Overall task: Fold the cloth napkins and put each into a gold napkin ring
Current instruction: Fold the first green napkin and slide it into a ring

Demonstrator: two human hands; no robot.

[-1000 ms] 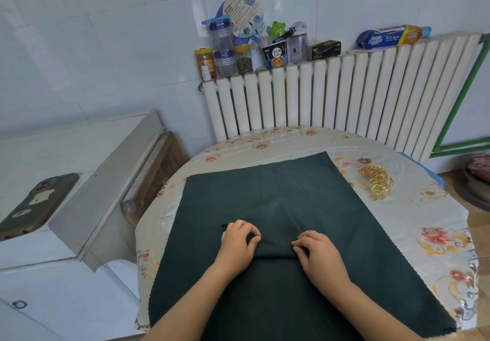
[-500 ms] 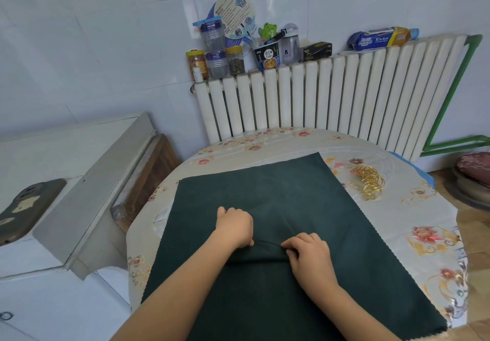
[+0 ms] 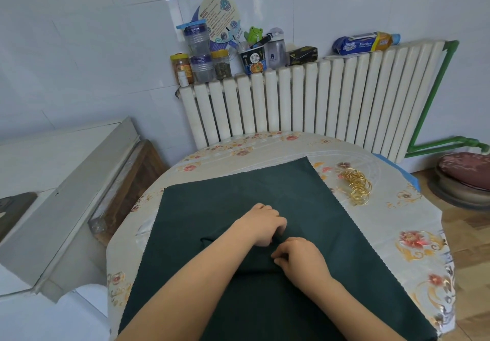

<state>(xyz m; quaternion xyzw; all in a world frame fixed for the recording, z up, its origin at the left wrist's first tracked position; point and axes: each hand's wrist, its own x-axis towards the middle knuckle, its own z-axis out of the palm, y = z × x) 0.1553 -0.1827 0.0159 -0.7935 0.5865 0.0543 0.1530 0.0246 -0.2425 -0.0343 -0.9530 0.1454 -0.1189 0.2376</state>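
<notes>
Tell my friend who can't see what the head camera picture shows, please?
Two hands, the left hand and right hand, pinch up a fold in the middle of a dark green cloth napkin spread on a round flowery table. A heap of gold napkin rings lies to the right, apart from the cloth.

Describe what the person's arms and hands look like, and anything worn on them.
Both forearms are bare as far as the picture shows, with no sleeve in view. The left hand and the right hand wear no gloves. No watch, bracelet or ring can be seen on either one.
</notes>
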